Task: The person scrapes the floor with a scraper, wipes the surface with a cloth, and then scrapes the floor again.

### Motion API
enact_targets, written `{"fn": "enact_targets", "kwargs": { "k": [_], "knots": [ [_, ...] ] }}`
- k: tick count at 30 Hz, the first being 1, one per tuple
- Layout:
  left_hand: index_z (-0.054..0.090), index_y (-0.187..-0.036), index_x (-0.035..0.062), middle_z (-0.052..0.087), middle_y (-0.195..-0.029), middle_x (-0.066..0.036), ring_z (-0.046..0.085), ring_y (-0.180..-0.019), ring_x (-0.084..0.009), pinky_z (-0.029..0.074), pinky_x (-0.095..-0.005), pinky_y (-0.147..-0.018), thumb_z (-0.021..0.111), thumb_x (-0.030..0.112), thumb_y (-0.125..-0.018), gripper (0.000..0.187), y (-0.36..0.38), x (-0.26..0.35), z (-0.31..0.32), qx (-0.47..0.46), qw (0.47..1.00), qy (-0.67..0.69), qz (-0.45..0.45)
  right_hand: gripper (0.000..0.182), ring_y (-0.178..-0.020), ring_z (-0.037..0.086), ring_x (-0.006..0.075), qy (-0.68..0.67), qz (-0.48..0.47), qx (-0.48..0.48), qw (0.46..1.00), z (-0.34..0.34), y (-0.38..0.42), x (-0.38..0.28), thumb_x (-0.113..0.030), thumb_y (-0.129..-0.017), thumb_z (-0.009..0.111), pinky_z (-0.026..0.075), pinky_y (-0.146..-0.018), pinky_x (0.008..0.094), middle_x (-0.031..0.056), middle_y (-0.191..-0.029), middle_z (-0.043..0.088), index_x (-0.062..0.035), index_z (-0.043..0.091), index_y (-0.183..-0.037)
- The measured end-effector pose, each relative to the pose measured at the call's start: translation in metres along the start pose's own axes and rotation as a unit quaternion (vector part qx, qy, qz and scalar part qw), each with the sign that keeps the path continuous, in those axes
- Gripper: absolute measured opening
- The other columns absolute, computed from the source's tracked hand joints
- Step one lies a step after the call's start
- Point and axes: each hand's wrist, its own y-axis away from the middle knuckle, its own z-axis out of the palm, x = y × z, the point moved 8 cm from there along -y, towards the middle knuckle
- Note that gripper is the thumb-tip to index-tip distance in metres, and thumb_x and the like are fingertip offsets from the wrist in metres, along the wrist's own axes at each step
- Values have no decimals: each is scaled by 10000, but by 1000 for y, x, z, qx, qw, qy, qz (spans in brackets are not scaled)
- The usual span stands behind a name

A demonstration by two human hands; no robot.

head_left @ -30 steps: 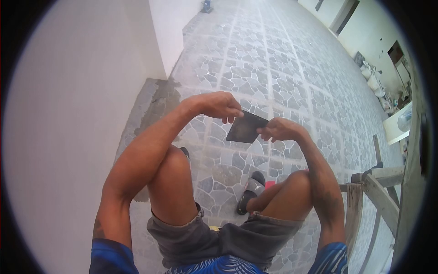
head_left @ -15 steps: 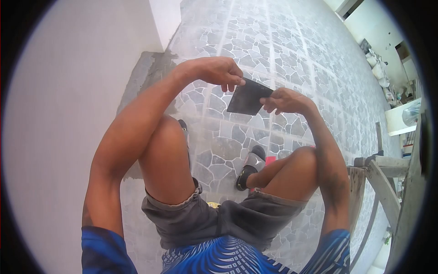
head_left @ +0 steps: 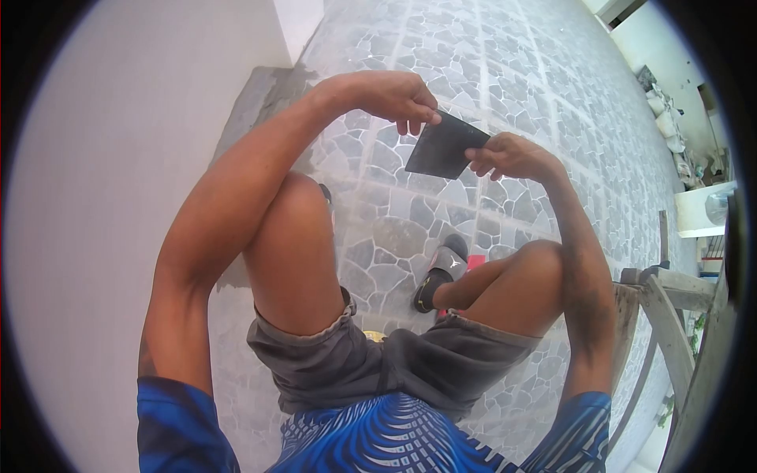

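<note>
A thin dark, four-sided flat piece (head_left: 443,148) is held in the air between my hands, above the stone-patterned floor (head_left: 394,236). My left hand (head_left: 400,101) pinches its upper left corner between thumb and fingers. At its right edge my right hand (head_left: 512,156) grips it, with the thumb and fingertips over the dark surface. The piece hangs tilted beyond my knees.
A pale wall (head_left: 142,118) rises on the left, with a rough grey strip (head_left: 251,106) at its foot. Wooden framing (head_left: 666,315) stands at the right. Bags and clutter (head_left: 666,126) lie along the far right wall. A red item (head_left: 475,261) is beside my sandal (head_left: 449,260).
Both hands and the dark piece sit slightly higher and further right in the view. The floor, wall and wooden framing have also shifted a little in the frame. Both grips stay the same.
</note>
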Motion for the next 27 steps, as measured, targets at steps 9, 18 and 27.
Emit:
{"fn": "enact_targets", "kwargs": {
  "k": [9, 18, 27],
  "knots": [
    [721, -1023, 9, 749, -934, -108, 730, -854, -199, 568, -358, -781, 539, 374, -1024, 407, 2, 1, 0, 2, 1000, -4, -5, 601, -836, 722, 210, -8, -5, 6, 1000, 0, -5, 8, -570, -966, 607, 568, -762, 346, 145, -1010, 756, 6, 747, -1065],
    [724, -1027, 12, 744, -919, -102, 727, -855, -197, 570, -353, -788, 543, 376, -1024, 407, 1, 0, 0, 6, 1000, -7, -6, 631, -864, 732, 232, -12, -13, 8, 1000, 0, -4, 6, -570, -974, 599, 584, -768, 352, 180, -1025, 753, 36, 736, -1083],
    [727, -1009, 23, 739, -924, -105, 724, -901, -187, 575, -328, -850, 581, 417, -1017, 420, 11, 2, -6, 30, 992, 122, 2, 551, -903, 728, 205, -150, -82, 51, 984, -8, -3, 5, -483, -959, 680, 590, -791, 345, 149, -984, 754, 56, 732, -1058]
  ]
}}
